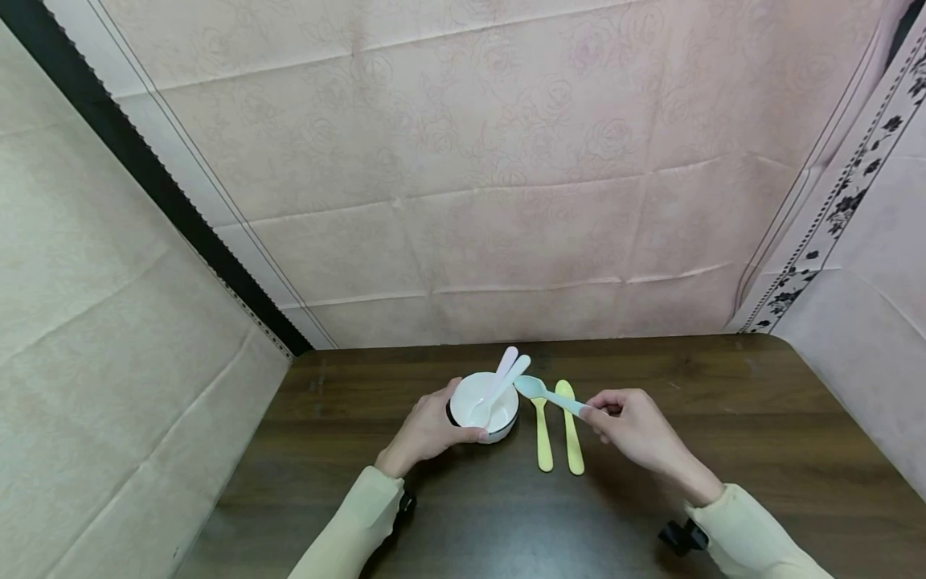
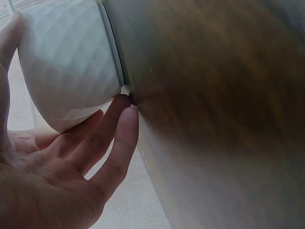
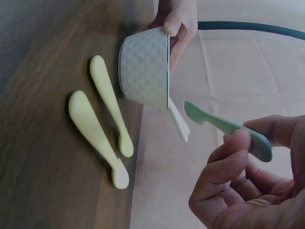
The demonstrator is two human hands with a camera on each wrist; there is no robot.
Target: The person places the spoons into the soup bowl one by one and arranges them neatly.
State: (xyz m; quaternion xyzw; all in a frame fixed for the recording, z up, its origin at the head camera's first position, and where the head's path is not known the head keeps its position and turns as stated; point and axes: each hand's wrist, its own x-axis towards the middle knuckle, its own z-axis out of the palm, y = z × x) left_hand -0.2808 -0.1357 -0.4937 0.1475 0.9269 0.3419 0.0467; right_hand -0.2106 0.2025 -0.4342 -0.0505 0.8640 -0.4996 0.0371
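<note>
A white bowl with a dark rim and a diamond-textured outside stands near the back of the table. My left hand grips its side, the thumb at the near rim and the fingers around the outer wall. Inside lean a pale lilac utensil and a pale blue spoon, handles sticking out past the far right rim. My right hand pinches a light blue spoon by its handle end between thumb and fingers. That spoon's head points left, beside the bowl and above the table.
Two yellow utensils lie side by side right of the bowl: a yellow spoon and a second yellow piece with a long rounded end. The brown wooden table ends at the back against a pale cloth wall.
</note>
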